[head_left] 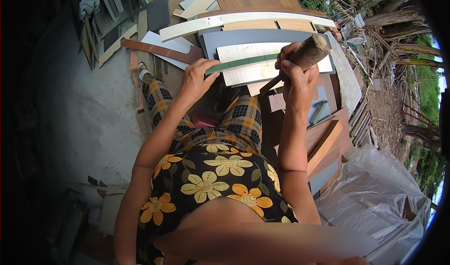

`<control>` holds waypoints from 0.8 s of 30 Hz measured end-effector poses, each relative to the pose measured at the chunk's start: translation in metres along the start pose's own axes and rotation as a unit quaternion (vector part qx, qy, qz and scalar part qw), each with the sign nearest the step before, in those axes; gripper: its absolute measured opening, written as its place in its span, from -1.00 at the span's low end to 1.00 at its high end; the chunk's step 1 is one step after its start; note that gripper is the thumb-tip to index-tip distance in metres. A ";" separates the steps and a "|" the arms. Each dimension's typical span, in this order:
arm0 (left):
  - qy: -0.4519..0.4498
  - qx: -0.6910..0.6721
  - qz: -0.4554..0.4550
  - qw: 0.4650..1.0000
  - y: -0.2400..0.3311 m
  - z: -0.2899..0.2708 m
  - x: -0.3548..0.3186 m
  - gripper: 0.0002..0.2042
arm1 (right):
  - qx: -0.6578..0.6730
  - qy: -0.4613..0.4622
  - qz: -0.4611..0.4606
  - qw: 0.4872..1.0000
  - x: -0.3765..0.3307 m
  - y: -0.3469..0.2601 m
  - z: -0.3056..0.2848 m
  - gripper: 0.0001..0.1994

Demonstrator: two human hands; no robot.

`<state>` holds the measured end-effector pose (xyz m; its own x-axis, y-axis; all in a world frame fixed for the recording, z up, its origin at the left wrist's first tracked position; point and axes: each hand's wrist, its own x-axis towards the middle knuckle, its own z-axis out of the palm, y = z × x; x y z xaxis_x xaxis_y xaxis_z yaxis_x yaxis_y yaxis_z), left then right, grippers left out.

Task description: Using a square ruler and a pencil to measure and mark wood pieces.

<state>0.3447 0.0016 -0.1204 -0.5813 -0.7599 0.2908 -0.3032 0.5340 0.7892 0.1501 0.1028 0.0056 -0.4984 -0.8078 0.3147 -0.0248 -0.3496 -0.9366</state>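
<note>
Green strip [241, 62]: one, laid lengthwise over a pale board, left end overhanging. Rest listed by size.

One clear plastic sheet [375, 194] is bunched at lower right. One grey panel [243, 38] is set under the work, its far edge exposed. One long whitish plank [243, 21] is laid beyond it. One pale board [243, 76] is stacked on the panel, shown on both sides of the strip. One orange-brown wooden bar [323, 147] is leaned to the right of the person's legs.

Two hands in view, both occupied. Left hand [194, 79]: strip's left end pinched between thumb and fingers. Right hand [297, 75]: clenched around one tool [311, 51] — thick round brown handle tilted up, dark narrow blade angled down-left, near the board's near edge. At least two thin cross-lines are visible on the strip — whether cut through can't be told.
</note>
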 end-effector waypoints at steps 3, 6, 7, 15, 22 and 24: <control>0.000 -0.021 -0.017 1.000 0.001 -0.001 -0.001 -0.74 | 0.093 0.016 -0.003 0.996 0.007 0.006 0.018 -0.84; 0.009 -0.016 0.003 1.000 0.000 0.000 -0.001 -0.74 | 0.097 0.020 -0.049 0.994 0.015 0.014 0.030 -0.83; 0.011 -0.016 0.001 1.000 0.000 0.000 -0.001 -0.74 | 0.097 0.018 -0.048 0.994 0.017 0.016 0.036 -0.83; 0.011 -0.014 -0.013 1.000 0.002 0.003 -0.002 -0.73 | 0.054 0.060 -0.120 0.989 0.024 0.039 0.058 -0.88; 0.014 -0.023 -0.022 0.999 -0.003 0.003 -0.004 -0.73 | 0.078 0.087 -0.113 0.987 0.030 0.046 0.064 -0.88; 0.011 -0.023 -0.019 0.999 -0.003 0.004 -0.003 -0.73 | 0.075 0.092 -0.112 0.987 0.030 0.046 0.064 -0.88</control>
<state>0.3444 0.0036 -0.1255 -0.5532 -0.7872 0.2725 -0.2885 0.4879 0.8238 0.1894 0.0320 -0.0178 -0.6436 -0.6083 0.4646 -0.0296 -0.5868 -0.8092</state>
